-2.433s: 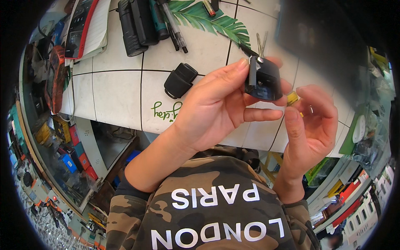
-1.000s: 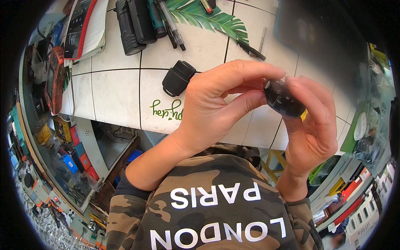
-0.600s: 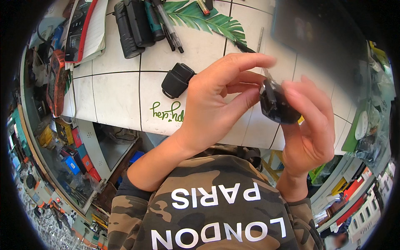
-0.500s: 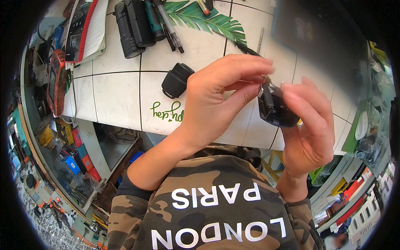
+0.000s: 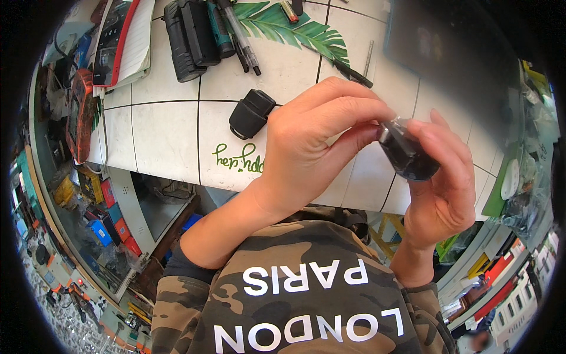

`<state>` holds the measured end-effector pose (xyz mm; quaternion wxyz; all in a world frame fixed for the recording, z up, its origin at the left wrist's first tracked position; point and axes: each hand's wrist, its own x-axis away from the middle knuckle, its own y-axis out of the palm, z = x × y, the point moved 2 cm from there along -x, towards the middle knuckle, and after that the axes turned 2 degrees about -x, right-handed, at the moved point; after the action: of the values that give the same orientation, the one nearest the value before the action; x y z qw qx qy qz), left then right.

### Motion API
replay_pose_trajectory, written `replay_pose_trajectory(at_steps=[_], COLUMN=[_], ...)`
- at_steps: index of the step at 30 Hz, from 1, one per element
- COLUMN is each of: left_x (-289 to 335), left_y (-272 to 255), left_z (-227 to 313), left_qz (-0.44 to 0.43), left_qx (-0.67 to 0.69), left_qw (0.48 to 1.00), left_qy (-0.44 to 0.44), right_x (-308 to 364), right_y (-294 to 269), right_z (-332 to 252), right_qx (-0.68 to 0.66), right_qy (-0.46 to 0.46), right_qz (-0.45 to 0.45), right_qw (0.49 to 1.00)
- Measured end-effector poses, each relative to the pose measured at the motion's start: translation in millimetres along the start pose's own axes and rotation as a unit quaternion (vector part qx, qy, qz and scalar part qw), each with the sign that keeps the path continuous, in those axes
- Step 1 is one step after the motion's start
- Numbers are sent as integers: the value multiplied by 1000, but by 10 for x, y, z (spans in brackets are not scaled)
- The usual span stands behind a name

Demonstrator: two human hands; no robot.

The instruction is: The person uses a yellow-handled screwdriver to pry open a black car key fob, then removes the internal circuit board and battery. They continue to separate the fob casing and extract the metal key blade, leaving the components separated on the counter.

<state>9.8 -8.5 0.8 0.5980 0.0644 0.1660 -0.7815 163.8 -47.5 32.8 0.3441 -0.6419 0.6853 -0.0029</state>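
Both my hands are raised over the tiled tabletop (image 5: 159, 135). My right hand (image 5: 448, 189) grips a small glossy black piece, shaped like a car key fob (image 5: 408, 158), between thumb and fingers. At the upper end of the fob, my left hand (image 5: 312, 141) pinches with thumb and forefinger. A shiny bit shows there, but my fingertips hide most of it. Left of my left hand, a small matte black block (image 5: 252, 114) lies on the tiles.
Farther back lie a black case (image 5: 186, 41), pens (image 5: 239, 38), a battery (image 5: 289, 12) and a thin black tool (image 5: 352, 74). A red-edged phone (image 5: 115, 44) rests on a notebook at the left, by an orange meter (image 5: 79, 118). A dark, blurred panel (image 5: 460, 59) covers the right back.
The fob has shifted slightly right and tilted in my fingers. My left fingertips have moved down and right, closer against its upper end.
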Motion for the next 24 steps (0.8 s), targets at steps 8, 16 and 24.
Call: replay_pose_trajectory(at_steps=[8, 16, 24], left_x=[-43, -29, -54], left_y=[89, 160, 197], left_z=[26, 24, 72], left_qz=[37, 11, 5], left_qx=[22, 129, 83], left_qw=[999, 991, 996], left_qy=[-10, -34, -29], right_x=[-10, 39, 54], right_y=[-25, -108, -163], right_z=[26, 58, 138], right_qx=[3, -79, -54], right_qy=[7, 82, 42], right_qz=[4, 3, 26], right_qw=[1000, 993, 997])
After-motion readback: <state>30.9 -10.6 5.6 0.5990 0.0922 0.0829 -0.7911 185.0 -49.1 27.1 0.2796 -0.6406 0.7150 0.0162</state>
